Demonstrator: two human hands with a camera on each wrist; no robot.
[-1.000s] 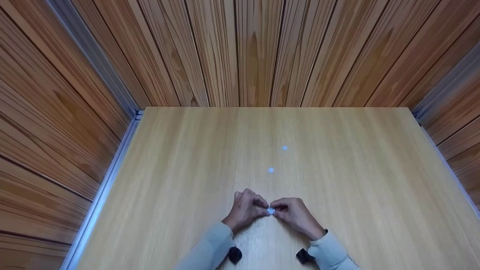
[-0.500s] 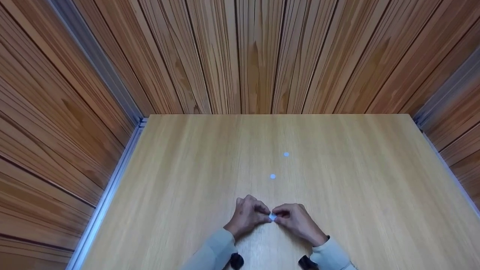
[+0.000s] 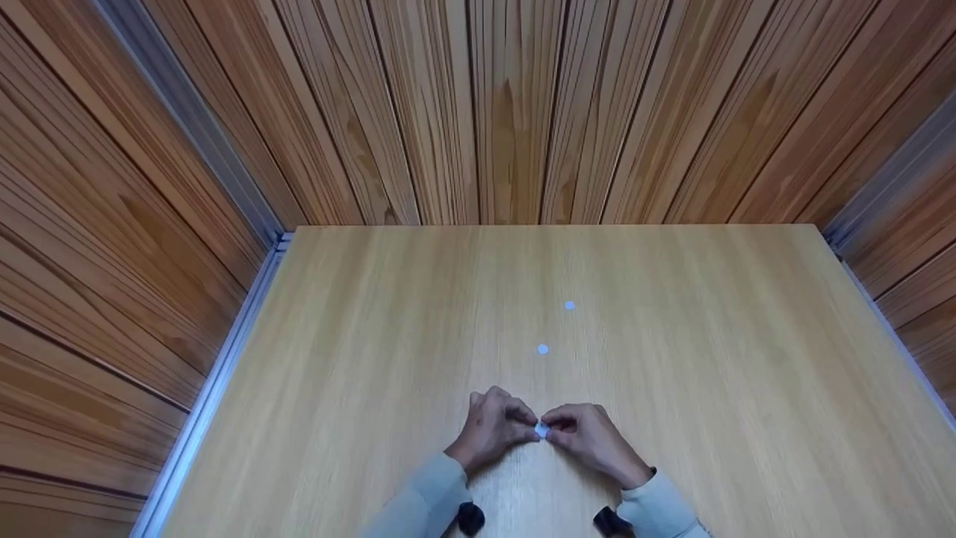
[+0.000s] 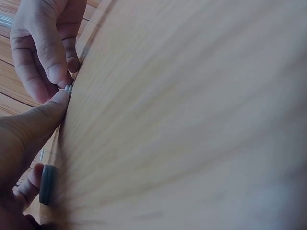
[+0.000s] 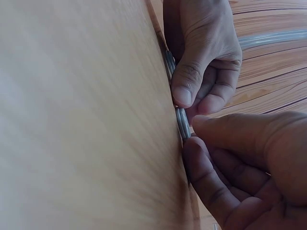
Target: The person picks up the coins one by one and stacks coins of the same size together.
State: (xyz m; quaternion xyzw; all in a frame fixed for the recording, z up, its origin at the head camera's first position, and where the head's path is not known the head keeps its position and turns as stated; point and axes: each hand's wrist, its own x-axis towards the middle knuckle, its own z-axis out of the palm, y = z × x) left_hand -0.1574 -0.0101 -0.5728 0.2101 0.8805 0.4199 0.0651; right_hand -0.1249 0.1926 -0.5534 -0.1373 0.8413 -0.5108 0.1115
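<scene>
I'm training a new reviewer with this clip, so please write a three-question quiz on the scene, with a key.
1. How many pale discs lie on the table beyond the left hand and right hand?
2. True or false: both hands hold a nearer disc between them.
3. In the head view, the farthest disc lies: a) left of the middle one; b) right of it.

Key: 1. Two; 2. True; 3. b

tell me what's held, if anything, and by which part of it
A small pale disc, by its edge: left grip at its left, right grip at its right.
</scene>
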